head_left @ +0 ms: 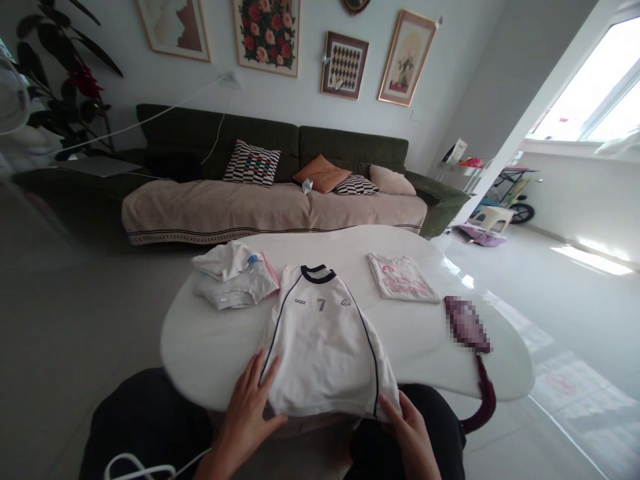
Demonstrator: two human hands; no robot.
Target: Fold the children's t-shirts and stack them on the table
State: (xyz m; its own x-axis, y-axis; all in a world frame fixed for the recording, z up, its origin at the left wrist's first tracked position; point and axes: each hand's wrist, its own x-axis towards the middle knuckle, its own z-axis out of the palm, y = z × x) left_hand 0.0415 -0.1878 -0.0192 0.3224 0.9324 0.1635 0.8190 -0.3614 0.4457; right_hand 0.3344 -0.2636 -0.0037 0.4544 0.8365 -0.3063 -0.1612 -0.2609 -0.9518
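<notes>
A white long-sleeved shirt (323, 347) with a black collar, dark piping and a "7" on the chest lies front up on the table, its hem towards me. My left hand (250, 400) rests at the shirt's lower left side, fingers spread over its edge and thumb near the hem. At the lower right corner, my right hand (410, 427) grips the shirt, thumb on top; its other fingers are partly hidden. To the left of the collar is a stack of folded clothes (235, 277), white, grey and pink. A folded white T-shirt (403, 277) with pink print lies to the right.
The white table (200, 360) has a rounded edge close to my knees. A pixelated purplish item (467, 323) sits at its right, above a dark red curved piece (483, 400). Behind stands a green sofa (350, 143) with a beige cover and cushions.
</notes>
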